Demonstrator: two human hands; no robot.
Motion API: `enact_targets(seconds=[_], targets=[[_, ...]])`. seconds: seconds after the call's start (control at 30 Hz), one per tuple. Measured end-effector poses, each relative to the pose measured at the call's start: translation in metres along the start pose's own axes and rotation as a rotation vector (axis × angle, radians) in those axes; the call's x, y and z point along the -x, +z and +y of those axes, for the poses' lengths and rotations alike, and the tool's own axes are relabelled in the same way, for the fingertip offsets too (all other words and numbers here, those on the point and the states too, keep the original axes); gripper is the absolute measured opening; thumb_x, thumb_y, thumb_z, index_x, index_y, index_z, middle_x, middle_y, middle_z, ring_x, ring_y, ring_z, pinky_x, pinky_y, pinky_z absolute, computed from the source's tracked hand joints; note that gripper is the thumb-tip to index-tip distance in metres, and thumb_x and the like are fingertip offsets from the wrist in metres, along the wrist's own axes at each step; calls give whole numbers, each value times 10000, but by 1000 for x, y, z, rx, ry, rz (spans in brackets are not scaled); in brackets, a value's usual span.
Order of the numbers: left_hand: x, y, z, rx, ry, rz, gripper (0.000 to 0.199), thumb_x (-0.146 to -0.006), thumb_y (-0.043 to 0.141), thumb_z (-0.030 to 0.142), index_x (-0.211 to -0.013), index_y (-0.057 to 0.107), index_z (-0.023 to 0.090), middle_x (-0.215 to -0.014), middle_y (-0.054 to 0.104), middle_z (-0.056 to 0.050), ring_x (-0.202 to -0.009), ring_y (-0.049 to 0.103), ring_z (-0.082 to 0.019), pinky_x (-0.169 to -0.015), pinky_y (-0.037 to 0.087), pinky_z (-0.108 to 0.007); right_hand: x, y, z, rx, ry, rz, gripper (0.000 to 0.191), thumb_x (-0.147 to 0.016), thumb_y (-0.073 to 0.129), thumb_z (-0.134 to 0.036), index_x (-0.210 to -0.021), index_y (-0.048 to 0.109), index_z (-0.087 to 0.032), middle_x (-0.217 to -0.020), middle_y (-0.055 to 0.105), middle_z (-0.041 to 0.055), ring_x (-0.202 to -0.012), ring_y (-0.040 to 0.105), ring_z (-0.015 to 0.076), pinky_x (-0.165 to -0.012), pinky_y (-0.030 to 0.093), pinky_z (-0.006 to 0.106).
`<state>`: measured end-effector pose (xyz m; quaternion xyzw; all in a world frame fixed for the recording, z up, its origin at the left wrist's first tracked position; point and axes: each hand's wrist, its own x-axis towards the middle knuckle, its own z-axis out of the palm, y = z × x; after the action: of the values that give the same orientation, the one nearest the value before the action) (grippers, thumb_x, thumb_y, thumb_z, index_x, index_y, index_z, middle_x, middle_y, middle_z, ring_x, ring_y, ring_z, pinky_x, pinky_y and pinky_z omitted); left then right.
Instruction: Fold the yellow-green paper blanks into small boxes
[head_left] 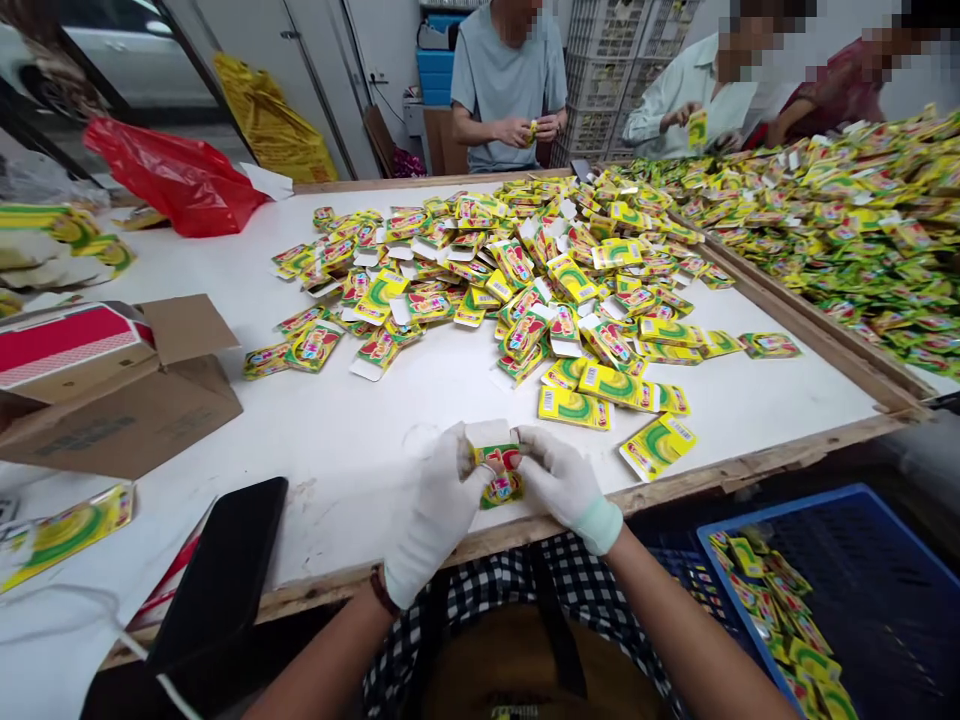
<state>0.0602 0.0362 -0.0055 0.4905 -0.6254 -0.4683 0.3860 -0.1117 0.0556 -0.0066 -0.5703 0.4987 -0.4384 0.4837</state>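
Both of my hands wear white gloves and meet at the near edge of the white table (pixel 352 440). Between them is a small green, yellow and red printed carton (pixel 501 482) with a white flap raised at its top. My left hand (pixel 442 500) grips its left side, the thumb across the front. My right hand (pixel 559 475) pinches the right side near the flap. Just beyond lies a heap of similar cartons (pixel 480 270), some with white end flaps sticking out. A single yellow carton (pixel 658 446) rests to the right of my right hand.
A black phone (pixel 225 570) and an open cardboard box (pixel 142 410) are at left. Below the table's right edge stands a blue crate (pixel 862 560) with cartons inside. A wooden strip (pixel 810 300) borders a larger pile (pixel 840 220). Several people work across the table.
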Motion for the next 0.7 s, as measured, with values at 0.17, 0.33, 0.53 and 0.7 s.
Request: enact_targets(seconds=[0.17,0.33,0.53,0.7], targets=[[10,-7,-8,202,-46,42,517,-822,603,230,-1273,355,174,-1227,596,-134,-1111,608,-229,-982,501,-425,1,10,1,-177,66,-8,432,-839,592,-259,-1203,361,-244,-891,658,7,-806,644,163,-717,518,301],[8,-7,-5,269,-26,-155,505,-843,582,205,-1284,337,188,-1155,641,-111,-1050,642,-216,-909,547,-392,-16,-7,-5,-294,144,-79,404,-820,635,-383,-1142,476,-198,-755,587,-31,-666,556,112,-615,453,237],[16,-3,-5,170,74,-22,261,-795,619,174,-1023,494,191,-1002,629,-33,-938,637,-150,-837,553,-289,-30,-16,-3,-405,288,-229,351,-736,727,-432,-889,611,-139,-772,606,-6,-678,550,104,-637,439,232],[17,-14,-3,109,61,-61,106,-817,596,174,-921,578,178,-866,631,2,-828,597,-110,-766,527,-219,-24,-12,3,-721,372,-475,508,-669,776,-467,-1005,637,-112,-1044,651,102,-966,606,207,-904,461,361]])
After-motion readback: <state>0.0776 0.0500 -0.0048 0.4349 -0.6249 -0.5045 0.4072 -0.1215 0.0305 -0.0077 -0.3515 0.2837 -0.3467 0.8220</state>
